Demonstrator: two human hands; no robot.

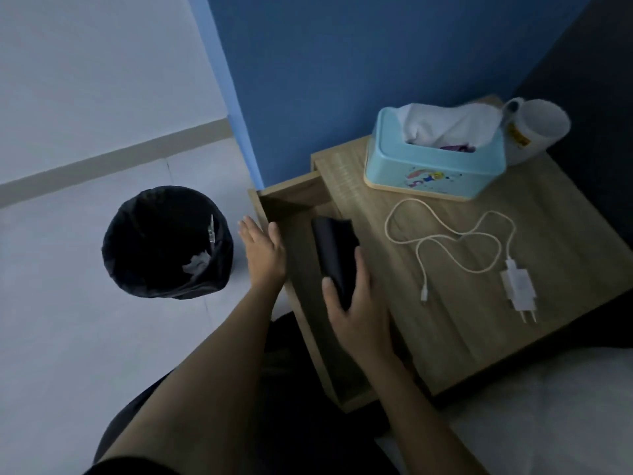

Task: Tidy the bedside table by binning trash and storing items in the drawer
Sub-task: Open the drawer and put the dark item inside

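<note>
The wooden bedside table (455, 341) has its drawer (298, 197) pulled out to the left. My right hand (356, 303) grips a flat black object (334, 248), like a wallet or case, held over the open drawer. My left hand (263, 252) is open with fingers spread, resting at the drawer's left front edge. On the tabletop lie a white charger with its cable (517, 286), a light blue tissue box (435, 166) and a white mug (534, 132) tipped on its side.
A round bin with a black liner (164, 245) stands on the pale floor left of the drawer, with crumpled paper inside. A blue wall is behind the table. A white bed edge (548, 416) lies at the lower right.
</note>
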